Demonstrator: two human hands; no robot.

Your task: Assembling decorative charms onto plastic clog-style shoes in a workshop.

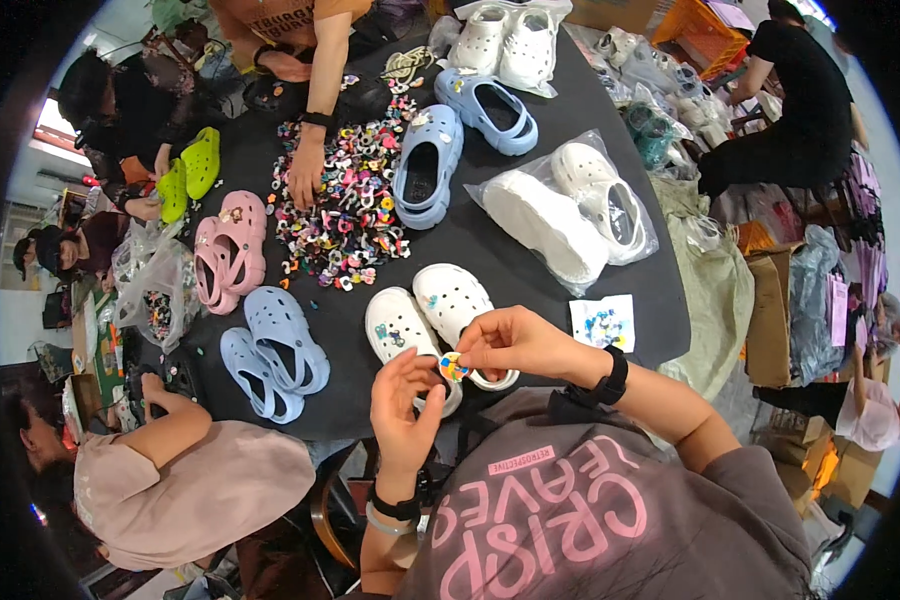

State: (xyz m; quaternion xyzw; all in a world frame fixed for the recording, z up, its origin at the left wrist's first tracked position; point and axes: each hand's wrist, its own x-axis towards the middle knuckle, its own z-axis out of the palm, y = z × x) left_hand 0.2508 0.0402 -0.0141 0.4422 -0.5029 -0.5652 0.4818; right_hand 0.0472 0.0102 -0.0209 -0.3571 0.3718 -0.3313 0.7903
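Between the thumb and fingers of my right hand (pixel 515 342) is a small round colourful shoe charm (pixel 452 367). My left hand (pixel 406 402) is beside it, palm up, fingers apart, its fingertips close to the charm; whether they touch it I cannot tell. Just beyond both hands stand a left white clog (pixel 383 308) and a right white clog (pixel 448 283), heels toward me and partly covered by my hands. A few charms sit on their toes. Right of my right hand lies a clear packet of blue and yellow charms (pixel 602 325).
A large heap of loose charms (pixel 345 215) covers the black table's middle, with another person's hand (pixel 306 172) in it. Around it are blue clogs (pixel 288 340), pink clogs (pixel 242 240), more blue clogs (pixel 430 165) and bagged white clogs (pixel 550 230). A person (pixel 190 480) sits close on my left.
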